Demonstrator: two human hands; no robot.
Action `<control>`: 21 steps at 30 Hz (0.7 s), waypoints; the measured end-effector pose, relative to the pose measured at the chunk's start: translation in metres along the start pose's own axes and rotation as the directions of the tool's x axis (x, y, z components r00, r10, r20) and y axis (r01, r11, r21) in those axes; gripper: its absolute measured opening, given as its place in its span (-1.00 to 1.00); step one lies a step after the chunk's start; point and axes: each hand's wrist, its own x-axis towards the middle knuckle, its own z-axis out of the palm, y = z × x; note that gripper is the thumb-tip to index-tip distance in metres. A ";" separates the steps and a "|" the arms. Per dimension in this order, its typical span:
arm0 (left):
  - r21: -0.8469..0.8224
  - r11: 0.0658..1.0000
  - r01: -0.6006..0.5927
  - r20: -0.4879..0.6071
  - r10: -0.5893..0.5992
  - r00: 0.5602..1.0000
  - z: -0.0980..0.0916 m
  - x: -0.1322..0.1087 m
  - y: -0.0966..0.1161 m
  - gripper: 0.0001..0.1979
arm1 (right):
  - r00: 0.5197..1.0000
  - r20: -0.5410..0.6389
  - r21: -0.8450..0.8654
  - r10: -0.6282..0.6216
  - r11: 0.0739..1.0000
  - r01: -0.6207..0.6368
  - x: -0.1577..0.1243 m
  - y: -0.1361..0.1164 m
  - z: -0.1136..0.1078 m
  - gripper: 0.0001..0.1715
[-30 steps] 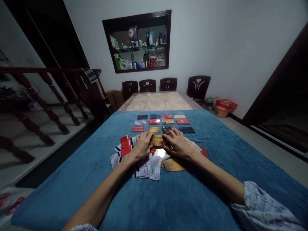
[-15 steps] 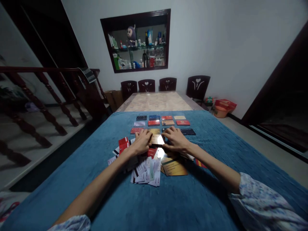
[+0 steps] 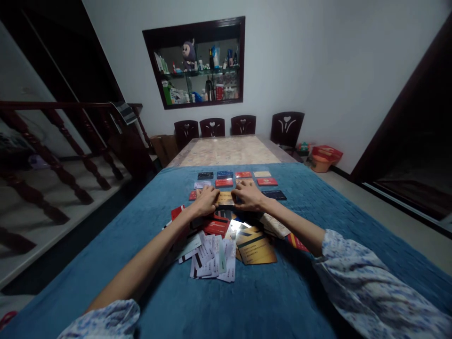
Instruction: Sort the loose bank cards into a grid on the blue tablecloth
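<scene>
A gold card (image 3: 225, 198) lies lengthwise between my two hands, level with the nearest row of cards. My left hand (image 3: 205, 201) is closed with its fingertips on the card's left end. On the opposite end, the fingers of my right hand (image 3: 248, 195) pinch the card's edge. Under my left wrist rests a red card (image 3: 216, 226) in a loose heap. Nearer to me are fanned white cards (image 3: 212, 259) and a larger gold card (image 3: 256, 247). Right of my right hand lies a dark card (image 3: 276, 195), partly hidden by it.
Beyond my hands, cards stand in rows, among them a blue card (image 3: 225, 174), a cream card (image 3: 262, 174) and a red card (image 3: 267, 181). A blue cloth (image 3: 141, 226) covers the near part of the marble-topped table (image 3: 233, 149). Dark chairs (image 3: 243, 125) stand behind.
My hands have carried the gold card slightly forward over the gold card behind it, which it now covers. They have come closer together. The camera view has shifted a little.
</scene>
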 end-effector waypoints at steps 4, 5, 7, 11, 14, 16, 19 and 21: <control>0.020 1.000 0.016 0.014 -0.016 1.000 0.003 0.014 -0.008 -0.69 | 1.000 0.021 -0.014 0.015 1.000 -0.014 0.011 0.002 -0.002 -0.64; 0.018 1.000 0.014 0.014 -0.014 1.000 0.003 0.017 -0.010 -0.69 | 0.999 0.026 -0.021 0.021 1.000 -0.021 0.014 0.003 -0.002 -0.64; 0.015 1.000 0.013 0.020 -0.013 1.000 0.003 0.023 -0.013 -0.67 | 0.998 0.041 -0.027 0.038 0.999 -0.037 0.019 0.003 -0.002 -0.65; 0.036 0.999 0.028 0.058 -0.030 0.998 0.002 0.032 -0.014 -0.68 | 0.993 0.084 -0.025 0.081 0.997 -0.079 0.029 0.005 -0.001 -0.63; 0.048 0.998 0.038 0.084 -0.042 0.996 0.002 0.037 -0.014 -0.69 | 0.989 0.108 -0.031 0.099 0.995 -0.096 0.034 0.006 0.001 -0.60; 0.047 0.998 0.044 0.102 -0.048 0.994 0.003 0.040 -0.015 -0.68 | 0.987 0.124 -0.041 0.106 0.994 -0.102 0.037 0.006 0.002 -0.58; 0.046 0.998 0.053 0.129 -0.059 0.990 0.006 0.044 -0.016 -0.70 | 0.982 0.148 -0.054 0.121 0.992 -0.114 0.041 0.005 0.003 -0.54; 0.044 0.997 0.058 0.146 -0.064 0.987 0.007 0.046 -0.017 -0.74 | 0.979 0.160 -0.055 0.128 0.991 -0.121 0.043 0.004 0.004 -0.53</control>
